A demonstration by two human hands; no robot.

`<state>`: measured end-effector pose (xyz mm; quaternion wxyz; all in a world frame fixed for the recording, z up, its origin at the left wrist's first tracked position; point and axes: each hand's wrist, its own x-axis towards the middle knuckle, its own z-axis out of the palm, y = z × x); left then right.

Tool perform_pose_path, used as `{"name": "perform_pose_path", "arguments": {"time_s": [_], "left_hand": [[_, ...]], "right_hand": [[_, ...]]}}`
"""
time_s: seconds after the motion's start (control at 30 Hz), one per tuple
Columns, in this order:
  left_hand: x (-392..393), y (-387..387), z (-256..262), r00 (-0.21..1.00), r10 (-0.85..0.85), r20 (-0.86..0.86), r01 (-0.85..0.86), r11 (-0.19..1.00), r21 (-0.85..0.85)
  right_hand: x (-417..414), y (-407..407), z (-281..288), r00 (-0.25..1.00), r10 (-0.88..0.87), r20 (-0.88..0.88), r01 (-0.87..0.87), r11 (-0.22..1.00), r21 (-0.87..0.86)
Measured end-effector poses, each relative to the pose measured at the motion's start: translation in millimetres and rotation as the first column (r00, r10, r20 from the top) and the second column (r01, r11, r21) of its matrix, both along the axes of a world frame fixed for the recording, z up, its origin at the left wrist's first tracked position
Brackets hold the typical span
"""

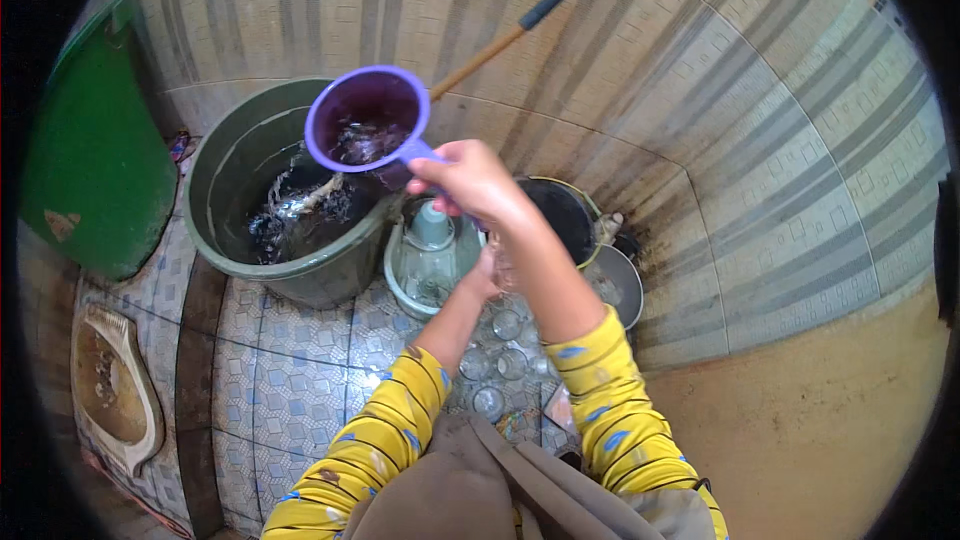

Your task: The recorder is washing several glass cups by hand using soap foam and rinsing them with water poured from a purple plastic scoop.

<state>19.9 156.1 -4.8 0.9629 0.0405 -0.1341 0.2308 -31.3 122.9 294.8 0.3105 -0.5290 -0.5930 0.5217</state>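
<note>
My right hand (469,180) grips the handle of a purple plastic dipper (367,157), which has water in its bowl. The dipper is held over the right rim of a large dark-green tub (247,262) containing water. Lower down, my left hand (486,271) holds what looks like a clear glass (507,266), partly hidden by my right forearm. Just left of that hand, a pale green basin (394,277) contains a light green plastic piece (431,226) and clear ware. Several clear glasses (512,364) stand on the tiled floor below my hands.
A black basin or pan (559,214) and a grey bowl (626,281) sit by the wall. An orange pipe (480,60) with a grey hose crosses the wall. At left are a green plastic panel (97,157), a raised floor edge (196,367) and a squat toilet (142,420).
</note>
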Motion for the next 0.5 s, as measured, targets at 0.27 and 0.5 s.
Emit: {"name": "perform_pose_path", "arguments": {"time_s": [0.27,0.5], "left_hand": [[32.5,-30.7,59.3,0.797,0.126,-0.591,-0.198,0.978,-0.058],[49.0,-47.4,77.3,0.764,0.164,-0.625,-0.211,0.977,-0.001]], "right_hand": [[153.3,-84.2,-12.2,0.552,-0.492,0.673,0.148,0.852,0.501],[204.7,-122.9,-52.8,0.278,-0.583,0.764,0.329,0.805,0.494]]}}
